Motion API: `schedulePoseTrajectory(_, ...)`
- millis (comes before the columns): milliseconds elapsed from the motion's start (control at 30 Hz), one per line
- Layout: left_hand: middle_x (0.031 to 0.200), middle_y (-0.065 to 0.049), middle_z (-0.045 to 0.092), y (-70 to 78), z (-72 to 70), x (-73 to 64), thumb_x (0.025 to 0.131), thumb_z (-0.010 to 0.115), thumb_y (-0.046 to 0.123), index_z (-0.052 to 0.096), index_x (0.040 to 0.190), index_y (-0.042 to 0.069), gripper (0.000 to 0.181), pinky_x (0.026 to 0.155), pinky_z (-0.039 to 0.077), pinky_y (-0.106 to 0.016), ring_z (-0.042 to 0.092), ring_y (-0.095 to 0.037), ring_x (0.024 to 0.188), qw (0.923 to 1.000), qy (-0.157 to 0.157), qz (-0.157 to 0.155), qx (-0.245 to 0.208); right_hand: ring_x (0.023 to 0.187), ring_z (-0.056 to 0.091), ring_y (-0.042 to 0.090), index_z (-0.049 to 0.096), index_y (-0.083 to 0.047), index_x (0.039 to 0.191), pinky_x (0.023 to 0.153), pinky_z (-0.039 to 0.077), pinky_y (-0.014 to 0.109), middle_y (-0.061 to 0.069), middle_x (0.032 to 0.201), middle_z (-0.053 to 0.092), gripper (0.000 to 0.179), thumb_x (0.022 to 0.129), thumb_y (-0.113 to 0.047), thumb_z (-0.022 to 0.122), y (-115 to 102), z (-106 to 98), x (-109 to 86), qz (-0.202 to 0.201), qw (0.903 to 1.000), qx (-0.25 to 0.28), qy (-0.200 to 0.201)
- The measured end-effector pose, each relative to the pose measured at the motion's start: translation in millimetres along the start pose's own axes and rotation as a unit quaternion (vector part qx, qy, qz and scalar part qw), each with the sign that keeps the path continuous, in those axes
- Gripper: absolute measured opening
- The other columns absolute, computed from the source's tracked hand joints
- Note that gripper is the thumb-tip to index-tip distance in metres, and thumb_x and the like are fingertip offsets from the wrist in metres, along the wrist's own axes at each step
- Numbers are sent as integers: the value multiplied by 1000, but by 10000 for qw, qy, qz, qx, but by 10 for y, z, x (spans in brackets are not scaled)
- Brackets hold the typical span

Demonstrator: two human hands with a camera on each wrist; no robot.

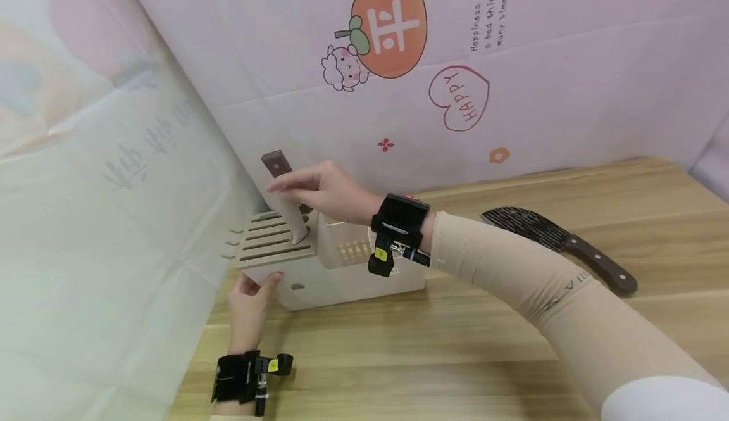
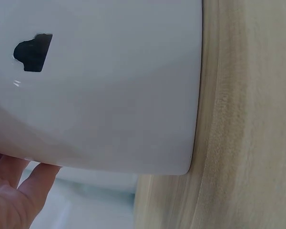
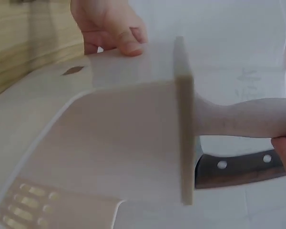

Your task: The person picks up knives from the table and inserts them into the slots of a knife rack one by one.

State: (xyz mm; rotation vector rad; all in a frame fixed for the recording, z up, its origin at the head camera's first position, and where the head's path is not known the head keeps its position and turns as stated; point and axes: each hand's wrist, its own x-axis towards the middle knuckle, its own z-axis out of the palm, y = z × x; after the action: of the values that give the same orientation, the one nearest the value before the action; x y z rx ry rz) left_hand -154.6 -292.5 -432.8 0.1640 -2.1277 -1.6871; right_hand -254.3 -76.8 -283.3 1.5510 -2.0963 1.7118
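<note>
One pale handle [image 1: 292, 219]: leaned up-left, frame's centre-left; right hand [image 1: 327, 187] pinched its top.
White holder [image 1: 347, 287]: left hand [image 1: 249, 305] gripped its corner.

Your right hand [image 1: 327, 190] pinches the pale handle [image 1: 293, 221] standing up from a slot in the holder [image 1: 353, 288], at the left of the table [image 1: 410, 358]. A dark handle [image 1: 276, 163] rises just beyond it. Your left hand [image 1: 249, 307] grips the holder's near left corner, below the slots. Well to the right, a knife [image 1: 564, 242] lies flat, blade toward the far left, handle toward the near right. A printed cloth [image 1: 273, 41] hangs along the far side.
</note>
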Motion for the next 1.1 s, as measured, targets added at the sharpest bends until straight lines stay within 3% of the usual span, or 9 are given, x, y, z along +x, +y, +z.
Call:
schedulePoseTrajectory(200, 110, -11, 60, -10, -11, -24, 82, 73, 19, 56, 118, 4, 44, 81, 49, -20, 59, -18, 100, 10000, 1, -37, -88, 92, 61, 0, 74, -7, 92, 76, 47, 13, 3, 107, 67, 24, 87, 8, 57, 244, 82, -214, -493, 9923, -1037, -460)
schedulePoseTrajectory(233, 110, -11, 60, -11, -9, -24, 82, 73, 19, 56, 119, 4, 44, 81, 49, -20, 59, -18, 100, 9999, -2, -50, -90, 102, 58, 1, 74, -6, 90, 82, 47, 15, 4, 108, 67, 25, 87, 10, 56, 272, 98, -246, -513, 9920, -1043, -490)
schedulePoseTrajectory(300, 110, -10, 60, -13, -6, -23, 81, 73, 19, 56, 119, 4, 44, 81, 49, -21, 59, -18, 100, 10000, -3, -46, -88, 105, 57, 2, 75, -7, 89, 84, 46, 15, 5, 110, 66, 26, 87, 11, 56, 309, 118, -294, -565, 9921, -1041, -412)
schedulePoseTrajectory(400, 110, -10, 60, -15, 0, -14, 82, 73, 18, 55, 119, 5, 43, 81, 49, -21, 59, -18, 101, 10000, -3, 33, -90, 106, 56, 0, 74, -7, 91, 74, 48, 14, 3, 113, 65, 23, 86, 9, 58, 333, 126, -334, -588, 9924, -1055, -249)
schedulePoseTrajectory(500, 110, -10, 60, -15, 2, -15, 82, 73, 17, 55, 119, 5, 43, 81, 48, -20, 58, -18, 101, 9999, 22, 77, -118, 108, 53, -2, 74, -6, 95, 67, 48, 14, 3, 117, 63, 20, 87, 6, 60, 328, 114, -349, -630, 9920, -1032, -367)
schedulePoseTrajectory(633, 111, -10, 60, -17, 0, -39, 83, 72, 17, 55, 120, 5, 43, 81, 48, -19, 58, -18, 101, 10000, 54, 9, -77, 112, 52, 1, 69, -5, 107, 81, 47, 15, 7, 126, 56, 21, 87, -1, 63, 306, 59, -398, -826, 9869, -1151, -767)
schedulePoseTrajectory(833, 112, -9, 59, -4, 25, -62, 83, 71, 18, 53, 122, 6, 45, 82, 48, -19, 57, -18, 102, 9999, -67, -111, -76, 125, 39, 5, 52, -14, 133, 94, 40, 19, 1, 145, 36, 41, 93, -11, 58, 225, -151, -678, -702, 9657, -1986, -1519)
schedulePoseTrajectory(967, 113, -9, 58, 28, 22, -76, 84, 71, 19, 53, 123, 6, 45, 82, 47, -18, 56, -18, 103, 9999, -67, -118, -90, 131, 33, 12, 44, -13, 139, 101, 35, 24, 2, 149, 30, 47, 94, -10, 56, 256, -323, -928, -824, 9515, -2470, -1639)
schedulePoseTrajectory(1100, 112, -9, 58, 51, 17, -111, 85, 70, 18, 53, 123, 7, 43, 81, 47, -17, 57, -17, 102, 9999, 20, -124, -52, 136, 23, 22, 39, -13, 142, 108, 24, 35, 5, 150, 26, 51, 94, -8, 55, 325, -550, -1230, -1052, 9280, -3136, -1717)
